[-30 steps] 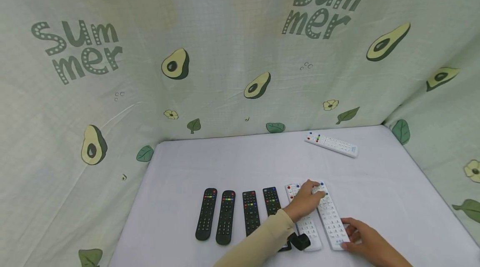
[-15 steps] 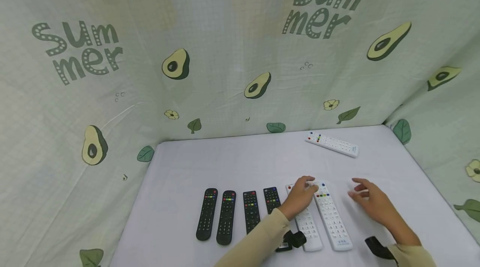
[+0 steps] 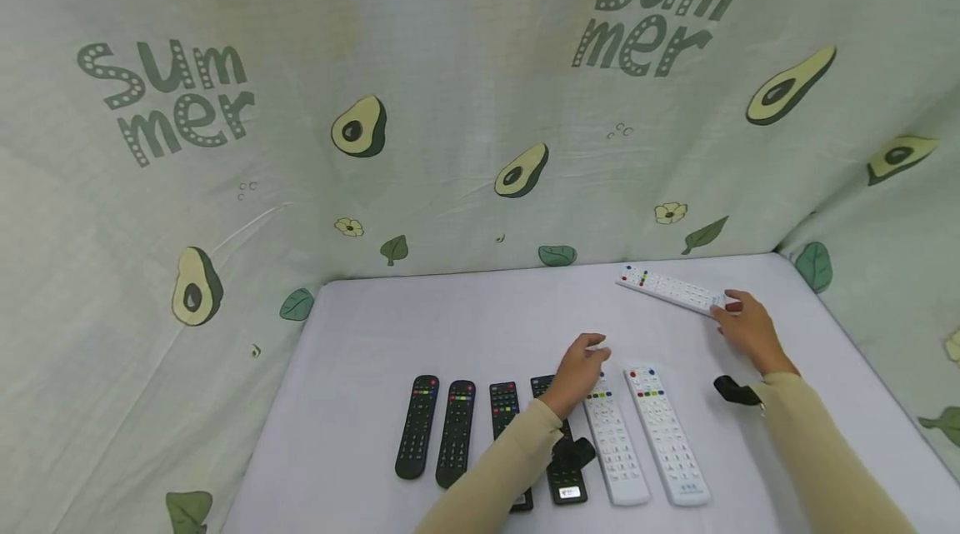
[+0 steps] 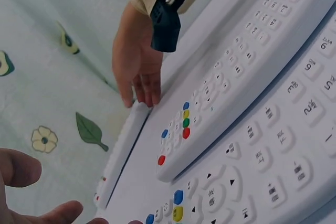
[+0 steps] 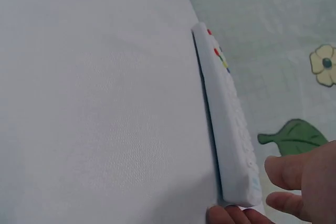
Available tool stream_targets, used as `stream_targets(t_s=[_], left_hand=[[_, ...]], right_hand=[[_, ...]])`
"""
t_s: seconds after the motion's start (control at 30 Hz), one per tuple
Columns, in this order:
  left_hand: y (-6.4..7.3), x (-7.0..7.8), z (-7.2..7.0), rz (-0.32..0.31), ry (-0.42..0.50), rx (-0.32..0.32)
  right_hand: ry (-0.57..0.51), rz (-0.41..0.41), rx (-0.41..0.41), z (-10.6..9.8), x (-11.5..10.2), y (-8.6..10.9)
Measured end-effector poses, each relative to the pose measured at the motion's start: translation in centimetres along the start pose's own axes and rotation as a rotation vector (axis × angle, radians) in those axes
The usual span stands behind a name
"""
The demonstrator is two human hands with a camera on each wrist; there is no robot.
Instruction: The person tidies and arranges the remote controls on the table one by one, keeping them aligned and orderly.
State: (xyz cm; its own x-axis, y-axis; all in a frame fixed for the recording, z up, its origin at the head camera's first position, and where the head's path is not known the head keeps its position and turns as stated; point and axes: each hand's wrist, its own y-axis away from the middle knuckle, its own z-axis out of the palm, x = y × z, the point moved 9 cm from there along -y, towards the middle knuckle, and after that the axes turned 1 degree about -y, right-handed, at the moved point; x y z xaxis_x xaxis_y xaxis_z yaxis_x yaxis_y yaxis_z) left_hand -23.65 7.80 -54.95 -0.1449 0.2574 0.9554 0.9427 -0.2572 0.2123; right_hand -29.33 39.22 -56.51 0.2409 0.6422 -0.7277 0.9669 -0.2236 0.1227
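Note:
My right hand point(image 3: 750, 330) reaches to the near right end of a white remote control point(image 3: 667, 288) lying slantwise at the table's back edge. In the right wrist view its fingers point(image 5: 286, 171) are spread around the end of that remote, with a gap beside them. My left hand point(image 3: 577, 371) hovers over the top of a white remote control point(image 3: 617, 451) in the front row, holding nothing, fingers loosely bent. Just right of it lies another white remote control point(image 3: 667, 442), buttons up.
Several black remote controls point(image 3: 416, 430) stand side by side at the left of the row, some partly covered by my left sleeve point(image 3: 495, 467). A curtain printed with avocados point(image 3: 521, 172) hangs behind the white table point(image 3: 360, 334).
My right hand has let go of the rightmost white remote in the row and travelled up to the far one. My left hand has lifted off that same remote and shifted left.

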Motion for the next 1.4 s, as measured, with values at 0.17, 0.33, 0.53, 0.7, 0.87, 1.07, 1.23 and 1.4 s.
stream_targets(t_s=[0.17,0.33,0.53,0.7,0.87,1.07,1.23,1.4], left_hand=[[-0.6,-0.3,-0.3,-0.005,0.038,0.013],[-1.0,-0.4,-0.6,-0.021,0.052,0.022],[-1.8,-0.3,-1.3,-0.031,0.070,0.047],[-2.8,-0.3,-1.9,-0.037,0.085,0.069],[-3.8,-0.8,-2.5,-0.063,0.094,0.108],[-4.4,-1.0,-2.7,-0.085,0.102,0.125],[-4.8,-1.0,-2.4,-0.105,0.090,0.122],[-4.8,-1.1,-2.1,-0.112,0.101,0.116]], right_hand=[[-0.006,0.053,-0.013,0.1,1.1,-1.8],[-0.045,0.038,-0.013,0.0,1.0,-2.3],[-0.034,-0.002,-0.066,0.5,0.0,-2.2],[-0.051,-0.007,-0.118,1.8,-1.0,-1.7],[-0.059,-0.019,-0.165,3.1,-2.3,-0.9],[-0.038,-0.030,-0.175,3.7,-3.1,-0.5],[-0.027,-0.055,-0.187,4.1,-3.2,-0.4],[-0.040,-0.055,-0.189,4.5,-3.1,-0.1]])
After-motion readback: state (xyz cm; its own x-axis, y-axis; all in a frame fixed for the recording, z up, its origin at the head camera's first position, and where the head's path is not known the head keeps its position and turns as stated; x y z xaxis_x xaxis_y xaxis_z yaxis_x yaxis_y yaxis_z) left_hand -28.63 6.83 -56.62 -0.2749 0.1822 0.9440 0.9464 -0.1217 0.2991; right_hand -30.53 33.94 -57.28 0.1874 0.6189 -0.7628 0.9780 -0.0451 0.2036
